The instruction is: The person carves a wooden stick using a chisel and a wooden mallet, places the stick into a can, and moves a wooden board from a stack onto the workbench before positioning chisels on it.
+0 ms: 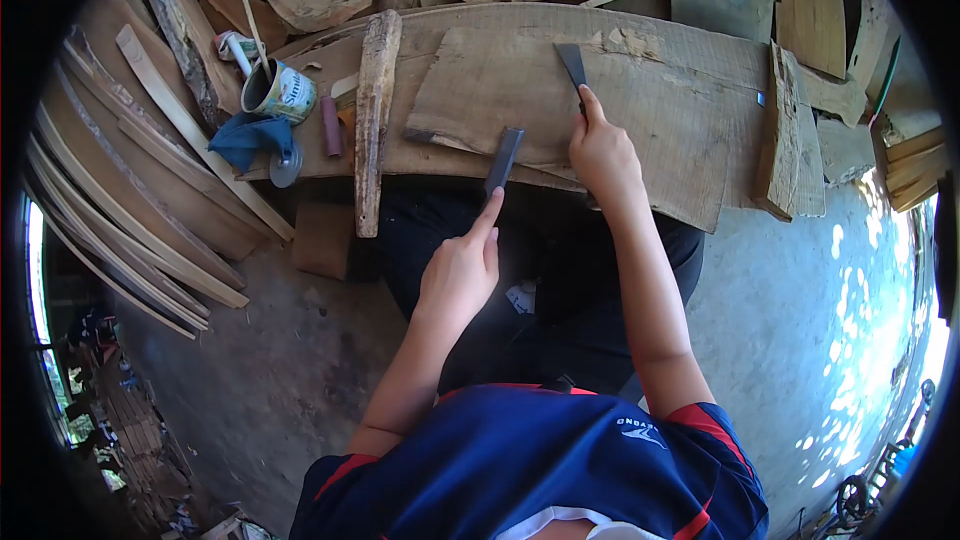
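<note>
My left hand [462,270] is closed round a chisel-like tool with a flat, straight-sided dark blade [506,156]; its handle is hidden in my fist. The index finger stretches along the blade, whose tip is over the near edge of a wide wooden board [480,70]. In my right hand [607,158] is a putty knife [571,64], its index finger pressed along the tool. Its flared dark blade points away from me above the same board. Both blades are apart from each other.
A rough wooden stick [377,120] lies across the bench's left part. Left of it are a tin can [293,94], a blue cloth [245,138], a grey disc [286,167] and a purple cylinder [331,127]. Curved wood strips [150,210] stand at left; a block [778,140] sits right.
</note>
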A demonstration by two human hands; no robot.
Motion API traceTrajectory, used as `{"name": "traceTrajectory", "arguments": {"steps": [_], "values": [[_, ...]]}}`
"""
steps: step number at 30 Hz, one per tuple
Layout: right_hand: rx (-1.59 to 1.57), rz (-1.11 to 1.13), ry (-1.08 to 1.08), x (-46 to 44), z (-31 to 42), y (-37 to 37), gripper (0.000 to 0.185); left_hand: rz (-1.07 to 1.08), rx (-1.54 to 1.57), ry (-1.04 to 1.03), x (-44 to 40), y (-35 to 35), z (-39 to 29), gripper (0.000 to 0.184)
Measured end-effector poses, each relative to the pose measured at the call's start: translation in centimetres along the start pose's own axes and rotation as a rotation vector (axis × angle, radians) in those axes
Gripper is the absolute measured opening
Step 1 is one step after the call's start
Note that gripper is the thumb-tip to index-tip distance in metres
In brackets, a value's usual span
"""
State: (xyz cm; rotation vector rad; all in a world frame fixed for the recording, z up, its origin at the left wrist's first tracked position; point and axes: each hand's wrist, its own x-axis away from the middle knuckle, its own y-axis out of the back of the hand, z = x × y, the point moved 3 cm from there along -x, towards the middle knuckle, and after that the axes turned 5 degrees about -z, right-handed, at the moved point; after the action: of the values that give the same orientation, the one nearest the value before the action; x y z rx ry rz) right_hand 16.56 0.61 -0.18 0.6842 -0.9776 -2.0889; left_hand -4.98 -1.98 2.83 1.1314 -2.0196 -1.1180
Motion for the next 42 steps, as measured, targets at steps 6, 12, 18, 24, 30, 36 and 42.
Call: {"name": "traceTrajectory", "arguments": {"steps": [6, 12, 18, 24, 30, 36, 42], "values": [[0.024, 0.002, -0.017, 6.2, -1.1, 2.2, 0.044, -0.020, 0.001, -0.013, -2.6, -0.1, -0.6, 0.048], [0.005, 0.085, -0.066, 14.6, -2.7, 5.4, 0.048, -0.018, -0.023, -0.102, -11.9, -1.4, -1.4, 0.044], [0.014, 0.119, -0.064, 13.5, -2.3, 6.1, 0.046, -0.017, -0.017, -0.103, -13.1, -1.6, -1.8, 0.043], [0.038, 0.046, -0.004, 5.2, -2.3, 3.3, 0.043, -0.015, 0.024, -0.053, -4.8, -1.0, -0.1, 0.049], [0.043, 0.004, 0.015, 0.7, -1.7, 1.8, 0.044, 0.030, 0.009, -0.001, -0.1, -0.9, 0.4, 0.051], [0.056, 0.011, -0.049, 9.0, -2.3, 3.5, 0.046, 0.019, -0.003, -0.050, -2.6, 0.4, -0.3, 0.048], [-0.024, 0.105, -0.145, 16.1, -3.3, 7.1, 0.048, 0.109, -0.003, -0.138, -8.5, -0.1, -1.3, 0.046]]}}
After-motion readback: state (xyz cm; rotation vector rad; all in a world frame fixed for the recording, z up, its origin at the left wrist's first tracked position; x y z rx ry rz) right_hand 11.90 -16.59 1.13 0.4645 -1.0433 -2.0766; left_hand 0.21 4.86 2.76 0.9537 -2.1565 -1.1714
